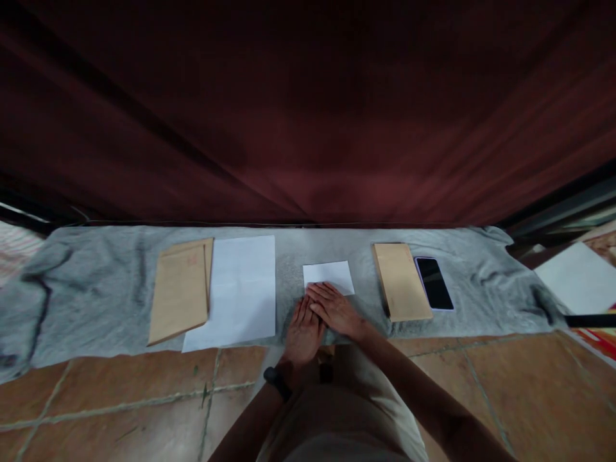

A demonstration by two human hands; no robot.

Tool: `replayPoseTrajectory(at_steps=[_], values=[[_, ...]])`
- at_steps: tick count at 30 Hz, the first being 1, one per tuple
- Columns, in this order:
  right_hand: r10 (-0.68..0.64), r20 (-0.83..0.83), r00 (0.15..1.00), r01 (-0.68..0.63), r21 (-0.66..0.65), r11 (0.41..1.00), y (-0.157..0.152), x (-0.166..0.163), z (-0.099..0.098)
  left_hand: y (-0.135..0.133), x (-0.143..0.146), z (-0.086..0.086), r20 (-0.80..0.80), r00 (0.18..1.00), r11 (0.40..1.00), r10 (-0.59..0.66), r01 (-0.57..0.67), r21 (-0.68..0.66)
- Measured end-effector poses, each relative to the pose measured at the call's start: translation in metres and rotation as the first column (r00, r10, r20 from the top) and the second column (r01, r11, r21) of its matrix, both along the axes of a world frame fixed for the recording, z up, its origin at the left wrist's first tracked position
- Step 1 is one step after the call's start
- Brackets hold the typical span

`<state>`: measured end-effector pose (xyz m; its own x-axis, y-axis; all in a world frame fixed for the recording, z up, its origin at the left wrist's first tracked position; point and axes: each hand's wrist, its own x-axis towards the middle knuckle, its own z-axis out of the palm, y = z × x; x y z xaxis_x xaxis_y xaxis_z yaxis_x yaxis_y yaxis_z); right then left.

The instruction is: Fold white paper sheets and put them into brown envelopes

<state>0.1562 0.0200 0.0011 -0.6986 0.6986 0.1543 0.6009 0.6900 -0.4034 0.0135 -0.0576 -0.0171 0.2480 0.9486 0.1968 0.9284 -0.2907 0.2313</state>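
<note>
A small folded white paper [328, 276] lies on a grey cloth [96, 282] spread over the floor. My right hand [334, 308] lies flat with its fingers stretched out, pressing on the near edge of that paper. My left hand [302, 332] rests flat just below it, fingers straight and partly tucked under the right hand. A dark watch [276, 381] sits on my left wrist.
Left of the paper lie a large white sheet [238, 289] and brown envelopes [180, 289]. On the right are another brown envelope [402, 281] and a black phone [434, 283]. A dark red curtain [308, 109] hangs behind. Tiled floor [120, 398] is in front; white paper [580, 277] lies far right.
</note>
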Motion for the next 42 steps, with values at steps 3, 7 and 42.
replayPoseTrajectory(at_steps=[3, 7, 42], values=[[-0.012, 0.029, 1.0, 0.011, 0.018, 1.0, 0.013, -0.008, -0.004, 0.0, -0.001, -0.006, 0.037, 0.999, 1.0, 0.011, -0.011, 0.02], [-0.042, 0.048, 0.998, 0.04, 0.037, 0.999, 0.033, -0.014, -0.008, 0.002, -0.002, -0.011, 0.07, 0.997, 0.998, 0.014, -0.018, 0.062], [-0.656, 0.048, 0.753, 0.64, 0.177, 0.748, -0.01, 0.046, -0.027, 0.002, -0.002, -0.003, 0.002, 1.0, 0.996, -0.014, 0.014, 0.092]])
